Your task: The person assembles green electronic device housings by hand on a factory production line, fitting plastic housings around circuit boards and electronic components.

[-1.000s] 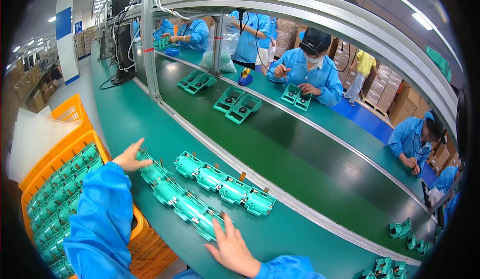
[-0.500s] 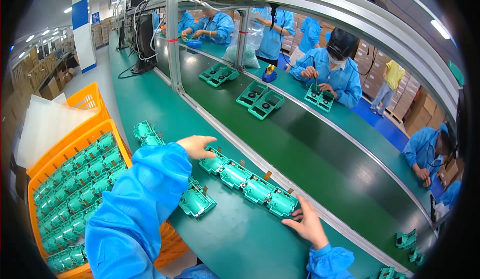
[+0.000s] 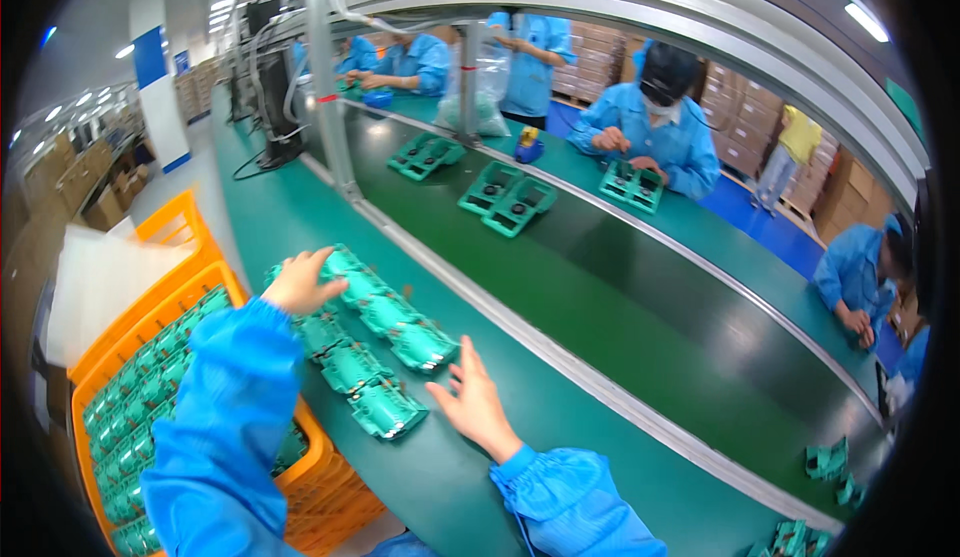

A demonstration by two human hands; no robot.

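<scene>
Two rows of green plastic housings lie nearly side by side on the green bench. My left hand (image 3: 305, 283) is at the far end of the right-hand row (image 3: 390, 312), thumb and fingers apart and close against it; exact contact is hard to make out. At that row's near end is my right hand (image 3: 474, 404), open, with fingers spread and the index fingertip by the last housing. The left-hand row (image 3: 355, 370) runs alongside, its far part hidden behind my left hand. Both hands appear to flank the right-hand row rather than grip it.
An orange crate (image 3: 325, 477) packed with similar green housings stands left of the bench, with white sheets (image 3: 110, 277) behind it. A metal rail (image 3: 520, 332) separates the bench from a dark green conveyor carrying green casings (image 3: 507, 197). Co-workers in blue sit across.
The right-hand row has shifted left and away, closer beside the other row. Both hands have moved left with it. The view has also turned slightly.
</scene>
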